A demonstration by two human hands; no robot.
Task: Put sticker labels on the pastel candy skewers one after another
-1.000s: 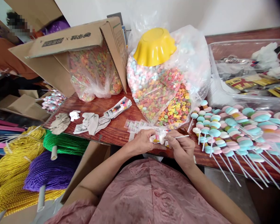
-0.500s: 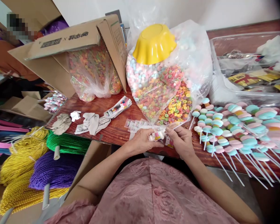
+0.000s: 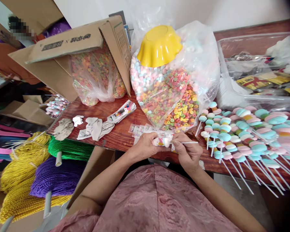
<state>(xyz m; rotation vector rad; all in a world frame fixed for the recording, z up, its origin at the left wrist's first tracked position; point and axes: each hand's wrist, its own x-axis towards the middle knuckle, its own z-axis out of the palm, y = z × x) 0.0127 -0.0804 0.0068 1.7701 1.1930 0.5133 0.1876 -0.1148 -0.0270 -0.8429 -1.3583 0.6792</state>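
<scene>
My left hand [image 3: 143, 147] is closed around a small printed wrapper [image 3: 157, 141] just over the table's front edge. A white rounded piece [image 3: 166, 142], like a marshmallow, pokes from the wrapper's right end. My right hand [image 3: 188, 155] pinches a thin white stick [image 3: 190, 142], which runs almost level to the right from that piece. Whether the stick goes into it is hard to make out. Behind my hands lie flat clear packets [image 3: 141, 129] with print. Marshmallow lollipops [image 3: 244, 149] in pink, blue and white are heaped right of my right hand.
A big clear bag [image 3: 207, 64] of marshmallows and ring candies stands behind my hands, a yellow bowl [image 3: 159, 46] upturned on it. Left are a cardboard box [image 3: 122, 48], gloves [image 3: 95, 128] and cord bundles [image 3: 58, 175]. A plastic bin [image 3: 256, 100] stands back right. Another person's sleeve [image 3: 12, 64] shows far left.
The white stick has swung from slanting up to nearly level. My right hand has shifted slightly right and down, and the white piece at the wrapper's end shows more plainly.
</scene>
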